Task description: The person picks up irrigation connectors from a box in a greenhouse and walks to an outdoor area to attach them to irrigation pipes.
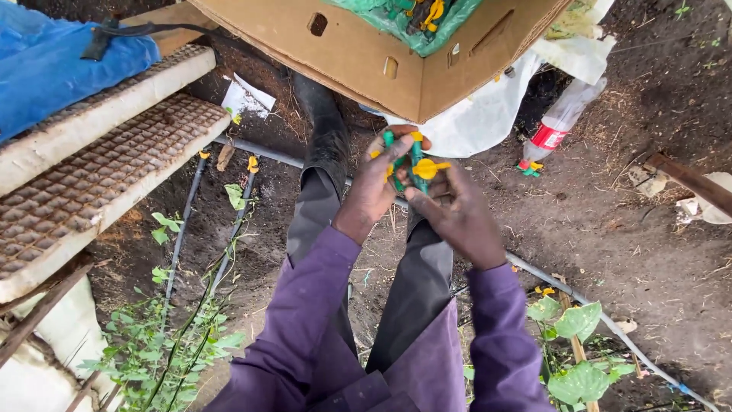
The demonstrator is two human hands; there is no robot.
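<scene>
Long purple sleeves (320, 305) cover both arms, with dark grey trousers (415, 282) and a black rubber boot (324, 126) below

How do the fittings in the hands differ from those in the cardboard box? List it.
The fittings in the hands are bare, gripped between the left hand and right hand. The fittings in the box lie loose on green plastic inside the cardboard box, touched by neither hand and partly cut off by the frame's edge. Both are green with yellow handles.
</scene>
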